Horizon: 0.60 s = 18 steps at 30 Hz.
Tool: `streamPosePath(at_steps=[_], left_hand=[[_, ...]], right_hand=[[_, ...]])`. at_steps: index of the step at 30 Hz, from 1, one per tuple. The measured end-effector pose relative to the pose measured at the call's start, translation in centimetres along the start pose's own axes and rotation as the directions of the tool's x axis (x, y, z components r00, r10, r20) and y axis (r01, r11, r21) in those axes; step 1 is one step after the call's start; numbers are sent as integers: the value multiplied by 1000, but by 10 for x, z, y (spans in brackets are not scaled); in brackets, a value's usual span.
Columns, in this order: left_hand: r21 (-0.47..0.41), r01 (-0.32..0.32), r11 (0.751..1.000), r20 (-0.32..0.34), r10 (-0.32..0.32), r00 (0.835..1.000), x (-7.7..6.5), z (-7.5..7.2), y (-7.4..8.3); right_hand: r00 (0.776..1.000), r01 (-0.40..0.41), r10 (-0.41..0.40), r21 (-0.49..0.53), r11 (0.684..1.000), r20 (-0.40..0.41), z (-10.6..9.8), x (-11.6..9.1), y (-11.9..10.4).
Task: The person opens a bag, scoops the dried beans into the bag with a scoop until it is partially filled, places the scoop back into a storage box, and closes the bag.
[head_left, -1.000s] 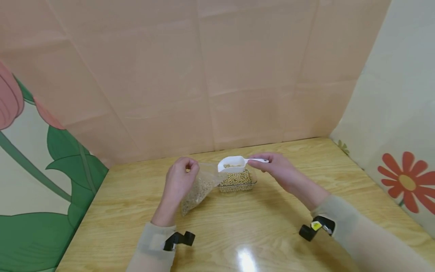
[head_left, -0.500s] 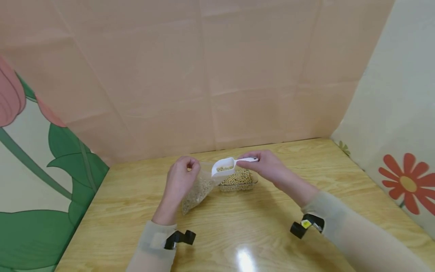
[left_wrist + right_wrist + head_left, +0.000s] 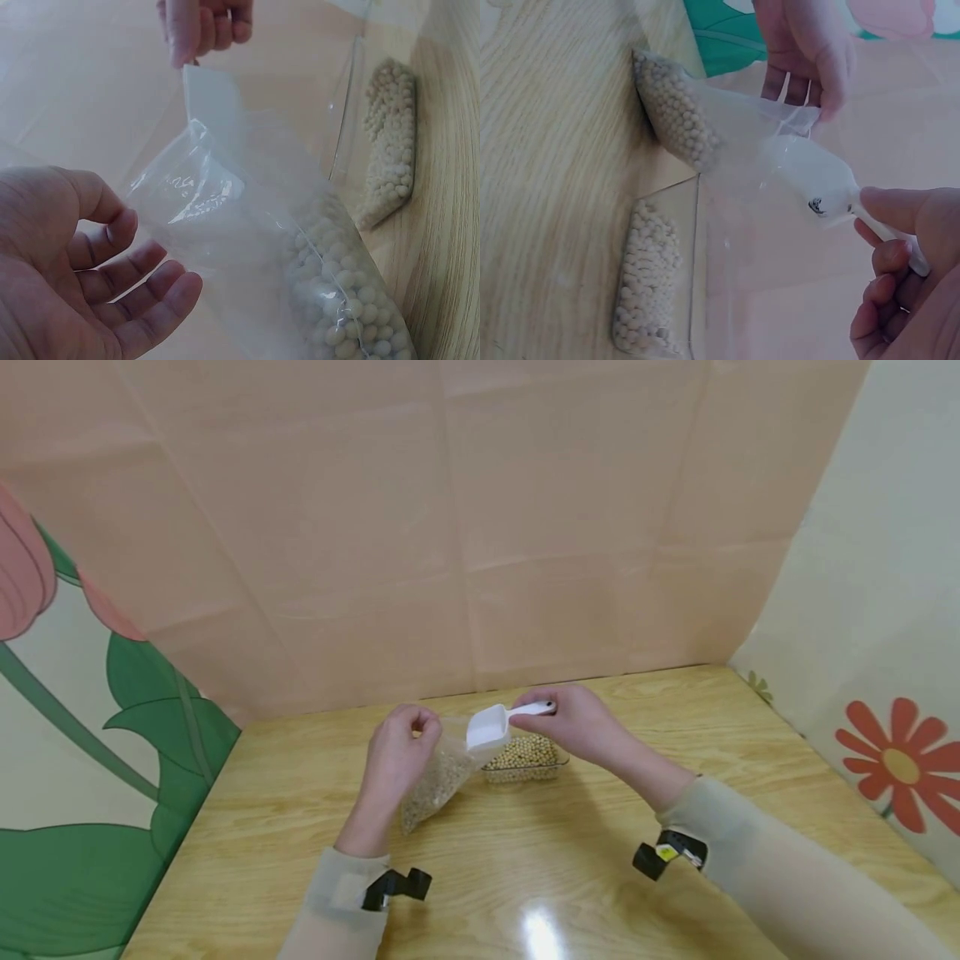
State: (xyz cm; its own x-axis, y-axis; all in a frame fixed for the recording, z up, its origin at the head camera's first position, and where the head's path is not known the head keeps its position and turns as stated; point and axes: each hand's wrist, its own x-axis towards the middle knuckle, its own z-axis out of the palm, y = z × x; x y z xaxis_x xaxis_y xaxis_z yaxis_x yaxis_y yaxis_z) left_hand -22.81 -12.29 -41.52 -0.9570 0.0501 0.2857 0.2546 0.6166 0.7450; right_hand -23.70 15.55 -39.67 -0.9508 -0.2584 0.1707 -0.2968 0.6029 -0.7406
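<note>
My left hand (image 3: 401,747) pinches the top edge of a clear plastic bag (image 3: 442,774), which stands on the table with soybeans (image 3: 352,315) in its lower part. A white scoop (image 3: 489,727) is gripped by its handle in my right hand (image 3: 577,722). In the right wrist view the scoop's (image 3: 814,176) front end lies inside the bag's mouth, tilted down. From the head view no beans show in the scoop. Just right of the bag, a clear rectangular container (image 3: 525,772) holds more soybeans (image 3: 649,277), partly behind the scoop.
The wooden table (image 3: 585,877) carries the bag and the container. A pinkish sheet (image 3: 465,527) hangs behind it. Walls with painted flowers (image 3: 900,763) stand on both sides. Each forearm wears a small black camera mount (image 3: 671,852).
My right hand has moved left with the scoop, from above the container to the bag's mouth. The scoop has tipped, and the beans in it are gone from view. My left hand stays put.
</note>
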Motion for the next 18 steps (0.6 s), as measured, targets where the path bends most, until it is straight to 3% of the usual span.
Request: streamPosePath(at_steps=[6, 18], left_hand=[[1, 5, 1000, -4, -5, 1000, 0, 0, 1], [1, 7, 1000, 1, -7, 1000, 1, 1, 0]], right_hand=[[999, 44, -44, -39, 998, -6, -3, -2, -9], [1000, 29, -29, -22, 999, 0, -6, -2, -10]])
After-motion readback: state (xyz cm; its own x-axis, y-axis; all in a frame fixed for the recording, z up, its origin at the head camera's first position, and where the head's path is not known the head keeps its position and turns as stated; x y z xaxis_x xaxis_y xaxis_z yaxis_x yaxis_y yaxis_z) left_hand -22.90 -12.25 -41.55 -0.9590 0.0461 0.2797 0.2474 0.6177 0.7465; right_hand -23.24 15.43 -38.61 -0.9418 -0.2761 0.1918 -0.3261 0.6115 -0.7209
